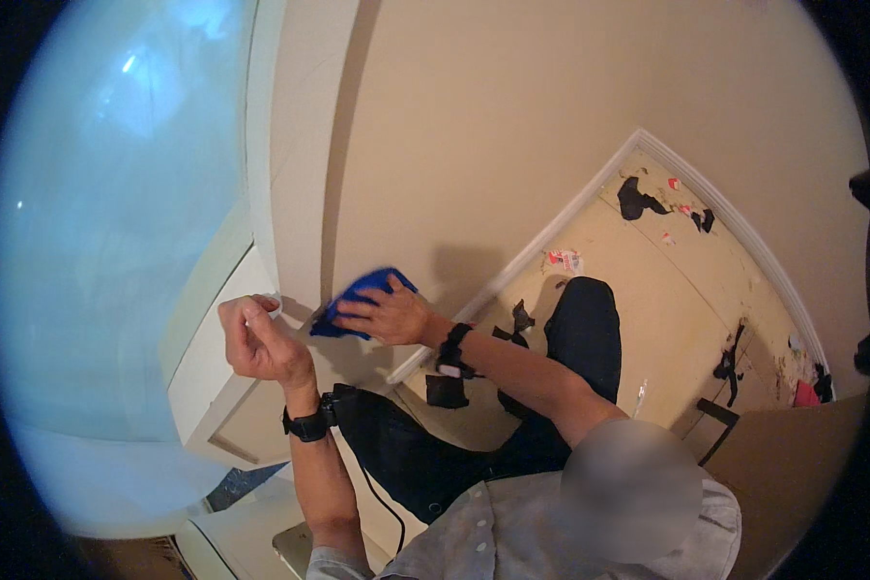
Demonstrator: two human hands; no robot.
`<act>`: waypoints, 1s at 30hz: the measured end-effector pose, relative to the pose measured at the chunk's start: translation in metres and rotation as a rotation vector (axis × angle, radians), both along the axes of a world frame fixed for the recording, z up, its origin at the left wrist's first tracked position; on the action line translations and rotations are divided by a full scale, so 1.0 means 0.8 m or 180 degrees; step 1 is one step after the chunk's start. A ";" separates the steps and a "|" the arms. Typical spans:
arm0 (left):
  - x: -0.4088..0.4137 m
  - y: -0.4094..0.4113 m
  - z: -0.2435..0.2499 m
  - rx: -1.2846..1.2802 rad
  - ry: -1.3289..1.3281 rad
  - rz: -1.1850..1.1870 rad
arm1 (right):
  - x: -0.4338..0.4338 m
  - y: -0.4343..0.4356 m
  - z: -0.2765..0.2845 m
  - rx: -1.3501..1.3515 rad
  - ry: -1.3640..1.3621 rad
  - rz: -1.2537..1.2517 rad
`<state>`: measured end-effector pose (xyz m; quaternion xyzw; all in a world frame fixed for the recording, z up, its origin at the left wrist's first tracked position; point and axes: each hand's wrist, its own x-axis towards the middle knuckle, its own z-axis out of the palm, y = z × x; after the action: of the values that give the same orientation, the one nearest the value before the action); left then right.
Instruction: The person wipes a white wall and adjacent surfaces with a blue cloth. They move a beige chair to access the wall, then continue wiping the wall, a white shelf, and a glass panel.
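Note:
Flat against a blue cloth point(402, 278), my right hand point(388, 312) presses it to the lower part of the beige wall point(478, 145), beside the white trim. Its fingers are spread over the cloth and cover part of it. My left hand point(261, 341) is raised in front of the white corner of the ledge point(210, 348), fingers curled in towards the palm. I see nothing clearly held in it. Both wrists wear black bands, the right one point(454, 351) with a small pale part.
A bluish glazed pane point(116, 254) fills the left. White baseboard point(544, 235) runs to the room corner. Black scraps point(632, 199) and torn red-and-white paper point(565, 259) litter the pale floor. A black cable point(384, 500) hangs near my leg. A brown panel point(790, 464) stands lower right.

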<state>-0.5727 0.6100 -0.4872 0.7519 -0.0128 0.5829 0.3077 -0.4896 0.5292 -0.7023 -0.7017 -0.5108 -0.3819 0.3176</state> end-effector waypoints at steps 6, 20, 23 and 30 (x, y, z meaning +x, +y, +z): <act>-0.016 0.016 -0.024 0.1416 0.0285 0.0056 | 0.019 -0.041 -0.068 -0.0458 -0.0077 -0.0035; -0.019 0.025 -0.073 0.2072 0.0523 -0.0394 | -0.032 0.058 0.019 0.1629 0.1034 -0.1009; -0.011 0.036 -0.083 0.2491 0.0461 -0.0522 | -0.026 0.070 0.003 0.2112 0.1354 -0.1433; -0.006 0.046 -0.074 0.2746 0.0416 -0.0836 | 0.005 0.125 -0.150 0.4018 0.3112 -0.1672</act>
<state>-0.5778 0.6467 -0.5467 0.8386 -0.3303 0.4316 0.0379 -0.4860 0.6293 -0.8221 -0.5749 0.1738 -0.3103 0.7368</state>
